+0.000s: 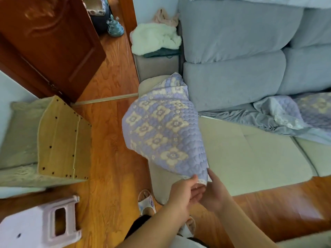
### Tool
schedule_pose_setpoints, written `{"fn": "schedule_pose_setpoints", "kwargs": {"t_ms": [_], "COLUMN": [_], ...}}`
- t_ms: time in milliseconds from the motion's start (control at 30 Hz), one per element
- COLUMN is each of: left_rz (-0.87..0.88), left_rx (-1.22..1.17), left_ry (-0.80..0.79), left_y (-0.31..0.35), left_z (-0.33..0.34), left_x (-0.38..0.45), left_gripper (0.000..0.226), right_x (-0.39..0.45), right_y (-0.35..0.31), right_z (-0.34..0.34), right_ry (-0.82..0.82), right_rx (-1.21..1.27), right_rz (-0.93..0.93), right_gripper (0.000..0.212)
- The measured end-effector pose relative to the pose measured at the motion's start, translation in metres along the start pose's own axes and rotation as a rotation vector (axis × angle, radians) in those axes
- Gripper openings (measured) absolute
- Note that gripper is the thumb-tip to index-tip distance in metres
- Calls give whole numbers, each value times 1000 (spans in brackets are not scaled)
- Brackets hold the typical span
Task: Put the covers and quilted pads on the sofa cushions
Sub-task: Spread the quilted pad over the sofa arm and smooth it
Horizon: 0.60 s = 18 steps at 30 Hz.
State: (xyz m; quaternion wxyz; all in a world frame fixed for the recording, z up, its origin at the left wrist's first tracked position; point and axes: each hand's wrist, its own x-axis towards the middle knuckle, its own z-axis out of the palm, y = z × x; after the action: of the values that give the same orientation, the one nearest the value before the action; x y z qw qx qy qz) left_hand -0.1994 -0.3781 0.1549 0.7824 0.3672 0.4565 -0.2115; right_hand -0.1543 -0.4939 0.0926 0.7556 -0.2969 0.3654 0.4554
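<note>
A purple quilted pad [161,126] with cream flower shapes is draped over the sofa's left armrest [159,187]. My left hand [184,192] and my right hand [215,192] both pinch its near lace-trimmed edge, close together at the armrest's front. The bare beige seat cushion [250,154] lies just right of the pad. Grey covered back cushions [232,81] stand behind it. A crumpled grey cover [265,111] and a second purple quilted pad [315,106] lie on the seat at the right.
A brown wooden door [50,42] stands open at the left, above a light wooden board [62,140] leaning by a cushion. A pale plastic stool [43,224] is at the lower left. White and pink cloths [155,38] sit on a box beside the sofa. Slippered feet [146,201] stand on the wood floor.
</note>
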Motion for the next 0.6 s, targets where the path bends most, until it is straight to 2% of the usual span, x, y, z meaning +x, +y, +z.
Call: {"fn": "schedule_pose_setpoints", "kwargs": {"t_ms": [100,167,200,233,300,367,433,500,600], "left_rz": [137,313,383,417,374,291,277,330,487], "left_rx": [461,887,1008,1038,1006,1009,1008,957,853], "left_ry": [-20,126,220,287,352,373,394,444,657], "left_y": [-9,-18,-21,-22,-20,-13,-6,2,40], "left_z": [-26,-58,-71,-80,-84,-72,-51,-31,-36], "left_x": [12,25,30,34,49,72,91,102,108], "left_gripper": [21,27,42,63,104,122,125,117,93], "right_x": [-2,-12,-19,-26,-37,-38,-32,-27,-33], "right_y": [-17,-32,-38,-43,-51,-57,-61,-64,-68], "right_z": [2,7,9,13,20,25,28,30,26], "right_ry": [87,132,131,113,93,85,91,103,114], "right_rx": [163,237,266,300,422,529,568,560,547], "right_rz": [-211,-251,-238,-226,-207,-178,-145,-147,-153], "right_gripper": [42,36,40,42,30,32,36,37,37]}}
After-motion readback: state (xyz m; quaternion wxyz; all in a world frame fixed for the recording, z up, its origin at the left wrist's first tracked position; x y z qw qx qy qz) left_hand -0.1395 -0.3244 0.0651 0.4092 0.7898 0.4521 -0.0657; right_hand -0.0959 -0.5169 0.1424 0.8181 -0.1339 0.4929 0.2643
